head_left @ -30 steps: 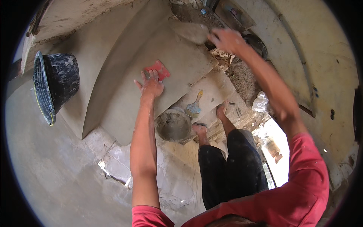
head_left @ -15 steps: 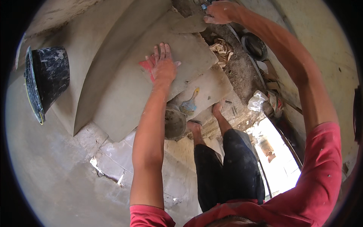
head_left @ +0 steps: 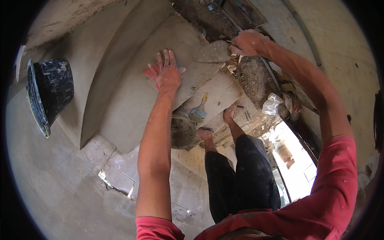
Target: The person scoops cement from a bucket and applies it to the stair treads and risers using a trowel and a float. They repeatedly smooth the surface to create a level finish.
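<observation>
My left hand (head_left: 168, 76) lies flat with fingers spread on the smooth grey cement tread (head_left: 132, 100). Under its thumb side pokes out a flat red piece (head_left: 151, 73), its kind unclear. Closed in a fist, my right hand (head_left: 249, 42) grips a trowel (head_left: 212, 52); its handle is hidden by the fingers. The trowel's grey, cement-smeared blade points left, flat against or just over the tread's right edge. On the lower step, close to my feet, lies a paint brush (head_left: 199, 111) with a yellow-tipped handle.
A cement-stained bucket (head_left: 183, 132) stands by my feet. Far left is a black bucket (head_left: 54, 82) splashed with white. Rubble and sand (head_left: 254, 76), a clear plastic bag (head_left: 272, 104) and scraps line the right wall. A bright opening (head_left: 296, 168) shows at lower right.
My right hand has brought the trowel nearer to me along the tread's right edge. The left hand stays on the red piece, and the view has shifted slightly.
</observation>
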The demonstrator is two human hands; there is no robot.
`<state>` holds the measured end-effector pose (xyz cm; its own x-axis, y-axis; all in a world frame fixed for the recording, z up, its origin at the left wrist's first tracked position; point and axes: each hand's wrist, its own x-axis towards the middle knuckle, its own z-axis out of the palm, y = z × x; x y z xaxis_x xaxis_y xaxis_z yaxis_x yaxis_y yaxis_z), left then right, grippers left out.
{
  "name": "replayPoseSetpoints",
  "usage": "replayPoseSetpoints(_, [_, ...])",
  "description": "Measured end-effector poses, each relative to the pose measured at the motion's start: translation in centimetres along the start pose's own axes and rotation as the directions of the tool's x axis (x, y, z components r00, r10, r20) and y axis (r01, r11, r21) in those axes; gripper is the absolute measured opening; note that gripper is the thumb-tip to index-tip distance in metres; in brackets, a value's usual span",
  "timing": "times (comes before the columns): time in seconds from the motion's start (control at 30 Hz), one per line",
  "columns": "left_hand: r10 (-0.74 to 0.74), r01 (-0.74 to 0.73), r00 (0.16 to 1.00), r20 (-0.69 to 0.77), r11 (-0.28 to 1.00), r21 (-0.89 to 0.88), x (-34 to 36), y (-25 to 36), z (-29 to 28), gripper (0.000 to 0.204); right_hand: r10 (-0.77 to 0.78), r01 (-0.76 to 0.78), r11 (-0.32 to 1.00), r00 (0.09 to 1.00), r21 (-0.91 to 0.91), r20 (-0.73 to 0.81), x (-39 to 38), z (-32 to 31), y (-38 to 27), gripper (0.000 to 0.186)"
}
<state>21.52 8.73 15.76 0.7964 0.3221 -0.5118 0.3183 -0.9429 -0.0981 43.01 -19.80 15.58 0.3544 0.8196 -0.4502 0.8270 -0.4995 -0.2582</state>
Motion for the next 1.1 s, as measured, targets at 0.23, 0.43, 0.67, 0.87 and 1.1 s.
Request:
replayPoseSetpoints(0.23, [-0.018,0.018,1.000,0.017,1.000,-0.009,0.0,0.3,0.0,0.096,0.312,-0.249,0.884,0.944,0.396,-0.103,-6.6,5.2,-5.0,0.064])
replayPoseSetpoints(0.43, [0.027,-0.029,0.997,-0.072,0.999,-0.020,-0.3,-0.3,1.1,0.094,0.557,-0.404,0.703,0.825,0.585,-0.098,-3.2,10.4,-11.6,0.059])
replayPoseSetpoints(0.67, [0.038,-0.036,0.995,-0.096,0.999,0.022,0.4,-0.2,1.1,0.095,0.420,-0.437,0.758,0.895,0.484,0.149,-14.8,9.9,-14.0,0.053])
replayPoseSetpoints(0.87, [0.097,-0.086,0.938,-0.332,0.995,0.048,-1.0,-0.7,1.6,0.074,0.371,-0.298,0.771,0.928,0.563,-0.017,-22.7,11.6,-25.0,0.046])
replayPoseSetpoints(1.1, [-0.024,-0.236,0.810,-0.586,0.901,-0.364,-7.4,-5.6,-1.2,0.060,0.237,-0.297,0.872,0.952,0.390,0.196,-19.6,12.1,-36.4,0.033])
